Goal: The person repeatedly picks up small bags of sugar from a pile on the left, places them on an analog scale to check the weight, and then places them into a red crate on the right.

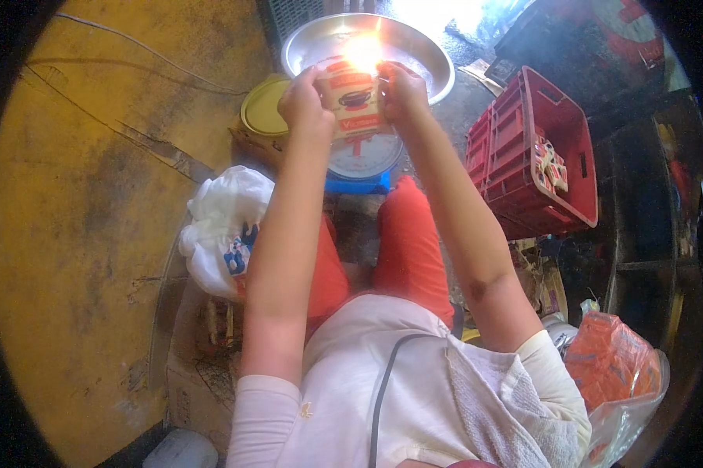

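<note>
Both arms reach forward over my knees. Between my hands is a small printed packet [351,111], cream and red with a dark cup picture and writing on its face. My left hand [306,104] grips its left edge, and my right hand [404,92] pinches the right edge near the top. A bright flame [363,52] glares at the packet's upper edge; its source is hidden. Behind the packet is a wide metal basin [444,73]. Below it, partly covered, sits a blue dial scale [357,185].
On the right stands a red plastic crate [503,152] with several similar packets [551,167] inside. A yellow round lid [264,108] and a white plastic bag [211,234] are left, beside the yellow wall [82,205]. An orange plastic bag [609,357] lies at lower right.
</note>
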`<action>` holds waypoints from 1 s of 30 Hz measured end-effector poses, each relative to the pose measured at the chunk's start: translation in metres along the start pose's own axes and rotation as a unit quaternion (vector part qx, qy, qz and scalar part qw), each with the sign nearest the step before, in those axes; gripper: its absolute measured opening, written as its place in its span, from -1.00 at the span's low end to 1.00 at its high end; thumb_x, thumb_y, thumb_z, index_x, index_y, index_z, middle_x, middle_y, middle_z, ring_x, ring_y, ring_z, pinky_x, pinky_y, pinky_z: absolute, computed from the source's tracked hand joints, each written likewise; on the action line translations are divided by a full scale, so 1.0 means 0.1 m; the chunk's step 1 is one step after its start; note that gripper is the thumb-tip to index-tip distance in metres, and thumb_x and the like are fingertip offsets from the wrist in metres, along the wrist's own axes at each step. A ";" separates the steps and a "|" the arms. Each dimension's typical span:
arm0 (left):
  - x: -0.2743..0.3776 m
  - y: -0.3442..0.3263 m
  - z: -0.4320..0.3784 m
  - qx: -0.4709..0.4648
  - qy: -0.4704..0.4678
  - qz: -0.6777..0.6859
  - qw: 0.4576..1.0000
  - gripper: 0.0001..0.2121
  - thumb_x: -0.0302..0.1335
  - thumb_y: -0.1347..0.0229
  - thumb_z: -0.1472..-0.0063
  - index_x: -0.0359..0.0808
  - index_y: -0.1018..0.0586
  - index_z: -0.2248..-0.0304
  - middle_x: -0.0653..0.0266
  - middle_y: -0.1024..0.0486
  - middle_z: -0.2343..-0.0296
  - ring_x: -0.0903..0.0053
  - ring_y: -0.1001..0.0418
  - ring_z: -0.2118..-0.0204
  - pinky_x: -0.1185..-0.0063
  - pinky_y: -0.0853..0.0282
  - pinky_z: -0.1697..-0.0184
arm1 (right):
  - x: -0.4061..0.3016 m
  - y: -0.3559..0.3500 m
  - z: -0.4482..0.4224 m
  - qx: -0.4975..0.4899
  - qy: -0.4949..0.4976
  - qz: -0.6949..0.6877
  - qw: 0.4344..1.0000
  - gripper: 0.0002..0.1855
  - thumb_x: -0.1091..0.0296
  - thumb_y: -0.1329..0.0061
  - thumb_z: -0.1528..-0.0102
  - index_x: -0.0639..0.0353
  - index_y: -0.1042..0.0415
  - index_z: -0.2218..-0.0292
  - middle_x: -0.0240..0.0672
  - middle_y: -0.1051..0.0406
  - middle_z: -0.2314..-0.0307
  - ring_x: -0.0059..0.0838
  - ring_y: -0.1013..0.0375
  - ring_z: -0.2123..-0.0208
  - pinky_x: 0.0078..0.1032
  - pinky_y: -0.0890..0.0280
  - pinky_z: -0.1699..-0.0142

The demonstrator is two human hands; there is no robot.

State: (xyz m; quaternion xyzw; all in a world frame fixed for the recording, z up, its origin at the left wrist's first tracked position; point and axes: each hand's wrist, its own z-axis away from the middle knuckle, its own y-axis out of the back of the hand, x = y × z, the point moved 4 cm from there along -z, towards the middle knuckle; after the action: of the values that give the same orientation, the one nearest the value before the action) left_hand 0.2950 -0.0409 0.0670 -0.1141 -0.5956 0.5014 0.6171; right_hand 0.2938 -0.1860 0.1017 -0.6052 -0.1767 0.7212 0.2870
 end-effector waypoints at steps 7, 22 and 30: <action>0.55 0.38 0.84 -0.105 -0.076 -0.109 0.986 -0.85 -0.48 -0.04 -0.02 -0.35 -0.41 0.41 0.27 -0.41 0.46 0.54 -0.40 0.41 0.58 -0.37 0.33 | 0.31 -0.18 0.82 -0.124 0.145 0.128 0.973 -0.83 0.38 0.04 0.07 0.33 -0.37 0.51 -0.40 -0.35 0.63 -0.67 -0.27 0.59 -0.69 -0.19 0.46; 0.76 1.78 1.51 -0.040 -0.153 -0.226 0.961 -0.70 -0.32 0.19 -0.18 -0.42 -0.40 0.30 0.27 -0.41 0.43 0.61 -0.36 0.35 0.65 -0.25 0.25 | 1.54 0.24 1.63 -0.442 -0.040 0.228 0.867 -0.44 0.27 0.04 0.04 0.29 -0.09 0.05 -0.24 -0.25 0.20 -0.51 -0.23 0.17 -0.53 -0.17 0.10; 0.59 2.14 1.63 -0.183 -0.050 -0.402 0.896 -0.63 -0.60 -0.17 0.14 -0.40 -0.41 0.25 0.27 -0.42 0.33 0.63 -0.37 0.32 0.67 -0.28 0.24 | 1.58 0.25 1.67 -0.430 -0.016 0.197 0.881 -0.66 0.34 0.05 0.03 0.30 -0.29 0.21 -0.36 -0.36 0.36 -0.60 -0.29 0.28 -0.61 -0.19 0.16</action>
State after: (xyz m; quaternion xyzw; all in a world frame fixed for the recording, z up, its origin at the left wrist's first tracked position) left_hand 0.0411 0.0301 -0.0114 0.0501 -0.7021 0.0977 0.7036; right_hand 0.1094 -0.0907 -0.0007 -0.6800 -0.3516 0.6251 -0.1522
